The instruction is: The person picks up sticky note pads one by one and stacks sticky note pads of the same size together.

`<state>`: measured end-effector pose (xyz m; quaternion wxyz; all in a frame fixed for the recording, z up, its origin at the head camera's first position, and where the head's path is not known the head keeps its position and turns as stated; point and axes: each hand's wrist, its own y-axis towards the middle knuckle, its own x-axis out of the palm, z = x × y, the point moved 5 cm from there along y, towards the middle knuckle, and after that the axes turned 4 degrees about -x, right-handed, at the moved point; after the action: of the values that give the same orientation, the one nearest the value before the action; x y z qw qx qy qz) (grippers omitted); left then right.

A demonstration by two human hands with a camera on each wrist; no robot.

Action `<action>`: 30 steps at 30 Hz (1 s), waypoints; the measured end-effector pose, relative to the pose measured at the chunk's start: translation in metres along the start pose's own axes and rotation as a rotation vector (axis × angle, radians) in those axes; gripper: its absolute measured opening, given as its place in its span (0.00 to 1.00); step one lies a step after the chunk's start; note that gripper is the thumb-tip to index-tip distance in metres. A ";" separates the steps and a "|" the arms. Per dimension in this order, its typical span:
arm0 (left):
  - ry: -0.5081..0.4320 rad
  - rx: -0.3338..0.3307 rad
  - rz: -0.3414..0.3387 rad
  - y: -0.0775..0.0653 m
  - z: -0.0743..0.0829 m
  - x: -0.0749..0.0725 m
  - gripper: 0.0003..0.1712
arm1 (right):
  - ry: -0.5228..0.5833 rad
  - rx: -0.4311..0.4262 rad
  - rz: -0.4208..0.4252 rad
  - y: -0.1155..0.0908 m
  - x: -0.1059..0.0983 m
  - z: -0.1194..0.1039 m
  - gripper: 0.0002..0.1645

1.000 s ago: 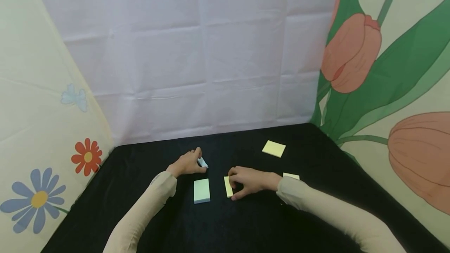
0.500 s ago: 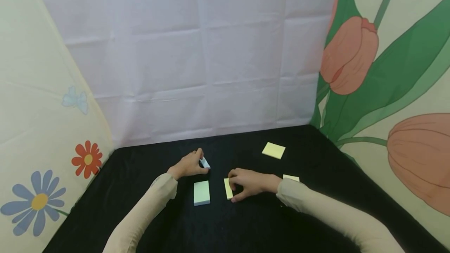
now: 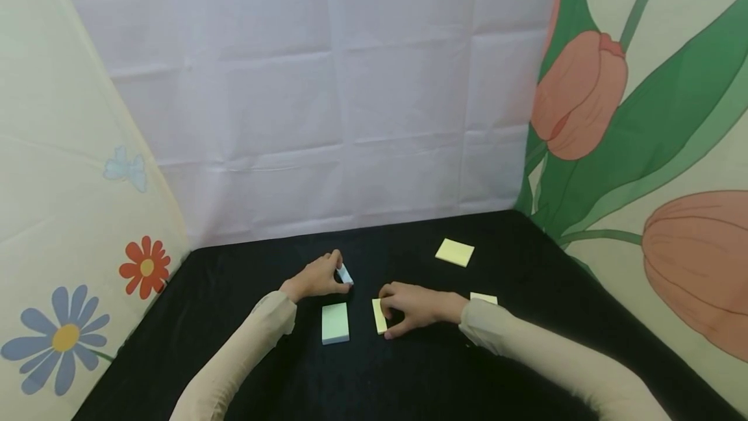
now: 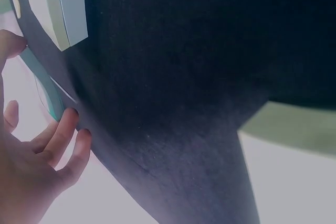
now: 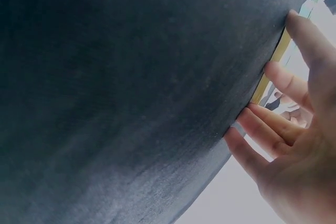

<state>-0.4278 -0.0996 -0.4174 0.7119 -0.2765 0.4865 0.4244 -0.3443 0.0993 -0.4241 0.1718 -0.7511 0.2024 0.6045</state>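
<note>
- The person's left hand, its thumb and fingers bent round the ends of a pale blue rectangular paper pad, holds that pad at its right side.
- Just nearer the person than the left hand, a thick pale green rectangular paper pad lies on the black-cloth-covered counter.
- A thin yellow rectangular paper pad lies at the right hand's left side.
- The right hand grips that yellow pad between thumb and fingers.
- Beyond the right hand, farther right, lies a flat pale yellow paper pad.
- Right of the right hand, a cream-coloured paper piece shows partly behind the sleeve.
</note>
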 end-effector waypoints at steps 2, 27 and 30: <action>-0.004 -0.002 -0.004 -0.001 0.001 0.000 0.26 | -0.002 0.006 -0.003 0.000 0.000 0.000 0.17; 0.018 0.072 -0.020 -0.007 0.017 0.001 0.25 | 0.036 -0.036 0.001 0.001 -0.003 0.001 0.15; 0.020 0.085 -0.024 -0.007 0.019 0.003 0.25 | 0.033 -0.028 0.000 0.001 -0.002 0.002 0.15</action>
<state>-0.4128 -0.0869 -0.4130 0.7230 -0.2561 0.5080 0.3920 -0.3466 0.0996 -0.4221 0.1579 -0.7634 0.1966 0.5947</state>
